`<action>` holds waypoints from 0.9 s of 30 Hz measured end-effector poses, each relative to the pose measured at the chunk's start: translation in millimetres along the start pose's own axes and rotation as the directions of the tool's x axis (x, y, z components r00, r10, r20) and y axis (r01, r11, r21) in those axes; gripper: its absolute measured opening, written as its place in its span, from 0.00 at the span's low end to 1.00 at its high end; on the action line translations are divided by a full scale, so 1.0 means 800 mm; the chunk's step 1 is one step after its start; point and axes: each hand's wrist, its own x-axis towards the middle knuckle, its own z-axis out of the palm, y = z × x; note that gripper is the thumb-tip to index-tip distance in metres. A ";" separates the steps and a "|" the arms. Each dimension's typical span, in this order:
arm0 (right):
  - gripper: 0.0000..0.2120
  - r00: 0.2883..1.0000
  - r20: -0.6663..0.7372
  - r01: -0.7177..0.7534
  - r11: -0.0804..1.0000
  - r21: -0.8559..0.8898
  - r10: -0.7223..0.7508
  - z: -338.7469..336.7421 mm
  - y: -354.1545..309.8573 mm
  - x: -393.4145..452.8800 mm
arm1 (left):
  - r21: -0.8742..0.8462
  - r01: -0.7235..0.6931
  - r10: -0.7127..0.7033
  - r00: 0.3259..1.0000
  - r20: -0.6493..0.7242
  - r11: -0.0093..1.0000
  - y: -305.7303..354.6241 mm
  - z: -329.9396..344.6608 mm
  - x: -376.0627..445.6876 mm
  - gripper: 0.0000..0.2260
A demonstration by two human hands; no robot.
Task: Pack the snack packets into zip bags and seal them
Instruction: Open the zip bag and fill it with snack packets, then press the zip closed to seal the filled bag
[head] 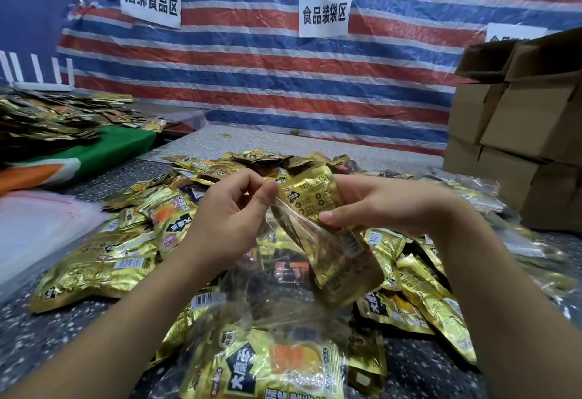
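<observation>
Two hands work close together above a heap of snack packets (126, 260) in the head view, the only view given. The left hand (226, 216) pinches the edge of a clear zip bag (283, 276) between thumb and bent fingers, and it seems to hold the mouth open and lifted. The right hand (378, 203) pinches a gold packet (311, 197) between thumb and fingers, with the lower part of the packet already inside the bag mouth. I judge the bag is held this way so that the packet can slide down freely.

The bag is thin and very transparent, so its outline is hard to follow; it hangs down from the hands toward the person, and at least one more packet lies inside near its bottom. The packets are shiny gold foil with printed labels and barcodes, flat and a little crumpled. They lie below and on both sides of the hands on the speckled bench (47, 335). Left of the left hand is a stack of empty bags (41, 225). Right of the right hand stand cardboard boxes (519, 134). The bag is not yet sealed.
</observation>
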 end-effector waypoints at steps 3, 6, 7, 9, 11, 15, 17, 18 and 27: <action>0.11 0.999 0.027 -0.037 0.993 -0.111 0.040 0.004 -0.003 0.001 | 0.040 0.000 0.000 1.000 -0.010 0.999 0.003 0.002 -0.002 0.12; 0.08 0.993 0.096 -0.040 0.956 -0.289 0.071 0.016 -0.013 0.003 | 0.100 -0.004 0.004 1.000 0.001 0.995 0.008 0.005 -0.003 0.11; 0.07 0.991 0.103 -0.037 0.930 -0.365 0.080 0.020 -0.017 0.005 | 0.123 -0.016 0.015 1.000 0.011 0.992 0.009 0.006 -0.004 0.11; 0.09 0.991 0.088 -0.048 0.874 -0.484 0.104 0.029 -0.022 0.010 | 0.153 -0.047 0.044 0.999 0.019 0.987 0.009 0.008 -0.005 0.12; 0.12 0.990 0.077 -0.054 0.832 -0.552 0.115 0.036 -0.024 0.014 | 0.182 -0.075 0.074 0.997 0.014 0.980 0.009 0.009 -0.006 0.13; 0.09 0.996 0.022 -0.045 0.707 -0.705 0.086 0.045 -0.025 0.019 | 0.212 -0.090 0.095 0.995 -0.012 0.973 0.010 0.012 -0.005 0.10; 0.11 0.999 -0.013 -0.046 0.694 -0.719 0.052 0.045 -0.023 0.020 | 0.188 -0.095 0.103 0.994 -0.037 0.978 0.011 0.011 -0.005 0.11; 0.13 0.999 -0.042 -0.050 0.685 -0.727 0.027 0.045 -0.022 0.020 | 0.162 -0.092 0.102 0.993 -0.052 0.982 0.012 0.010 -0.005 0.12; 0.17 0.982 -0.180 -0.088 0.702 -0.707 -0.059 0.039 -0.032 0.009 | 0.015 -0.066 0.068 0.985 -0.157 0.998 0.018 0.007 -0.004 0.11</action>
